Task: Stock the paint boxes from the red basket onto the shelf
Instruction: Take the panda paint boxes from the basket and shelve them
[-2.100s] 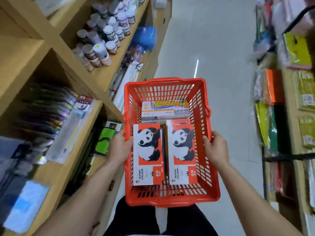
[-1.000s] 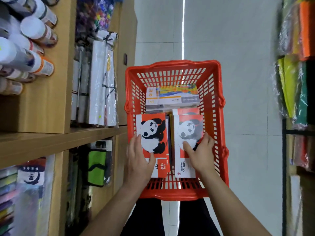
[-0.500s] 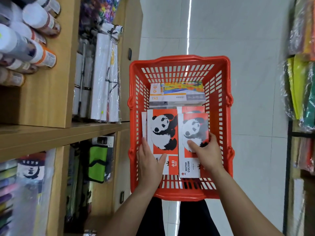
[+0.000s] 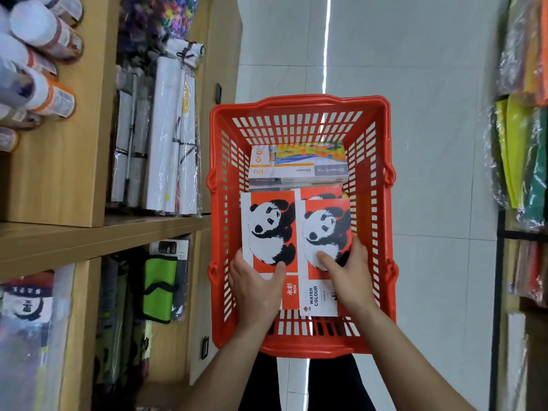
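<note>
Red basket point(image 4: 299, 105), centre frame: left hand point(image 4: 256, 287) and right hand point(image 4: 350, 277) each gripped one panda watercolour box point(image 4: 268, 229); stacked boxes beneath risked snagging or slipping.

Head view, steeply down, close over basket point(image 4: 299, 105)

shop aisle, tiled floor

pale tiled floor point(image 4: 430, 84) with a bright streak of reflected light point(image 4: 326, 48). wooden shelving point(image 4: 89, 232) lines the left side; a dark-framed rack point(image 4: 501, 262) of wrapped goods stands at the right.
</note>
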A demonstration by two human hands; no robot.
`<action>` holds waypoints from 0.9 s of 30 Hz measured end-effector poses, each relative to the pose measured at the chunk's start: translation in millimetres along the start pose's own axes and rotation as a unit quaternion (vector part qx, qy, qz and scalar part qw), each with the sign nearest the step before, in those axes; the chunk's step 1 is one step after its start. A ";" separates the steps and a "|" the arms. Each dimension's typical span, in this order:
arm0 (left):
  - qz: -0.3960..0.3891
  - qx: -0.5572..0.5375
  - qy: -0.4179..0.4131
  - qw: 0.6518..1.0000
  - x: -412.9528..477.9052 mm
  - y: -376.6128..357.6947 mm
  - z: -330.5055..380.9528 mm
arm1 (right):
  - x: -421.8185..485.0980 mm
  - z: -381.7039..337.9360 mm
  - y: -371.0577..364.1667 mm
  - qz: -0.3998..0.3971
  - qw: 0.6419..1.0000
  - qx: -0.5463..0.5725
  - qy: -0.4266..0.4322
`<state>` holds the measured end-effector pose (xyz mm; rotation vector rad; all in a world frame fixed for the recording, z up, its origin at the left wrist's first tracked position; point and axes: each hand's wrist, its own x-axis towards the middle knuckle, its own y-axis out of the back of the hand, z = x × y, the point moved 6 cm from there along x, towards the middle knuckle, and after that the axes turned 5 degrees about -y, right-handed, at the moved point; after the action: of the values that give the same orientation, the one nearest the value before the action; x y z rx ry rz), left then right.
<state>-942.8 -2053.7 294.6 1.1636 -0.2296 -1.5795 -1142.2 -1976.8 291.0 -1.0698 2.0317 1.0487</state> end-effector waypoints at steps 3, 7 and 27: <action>-0.017 -0.031 -0.005 0.999 5.6 5.8 -3.7 | 3.1 0.8 2.9 -0.015 1.000 -0.009 0.005; -0.031 -0.067 0.003 0.997 5.3 15.4 -11.1 | 2.5 3.1 3.0 -0.026 1.000 -0.013 0.002; -0.140 -0.120 -0.010 0.983 -3.1 2.5 9.3 | -14.9 -8.9 5.7 0.047 0.996 -0.055 0.061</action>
<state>-948.6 -2055.9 302.7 1.0233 0.1166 -1.8080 -1141.0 -1976.7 309.2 -1.1268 2.1610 1.1816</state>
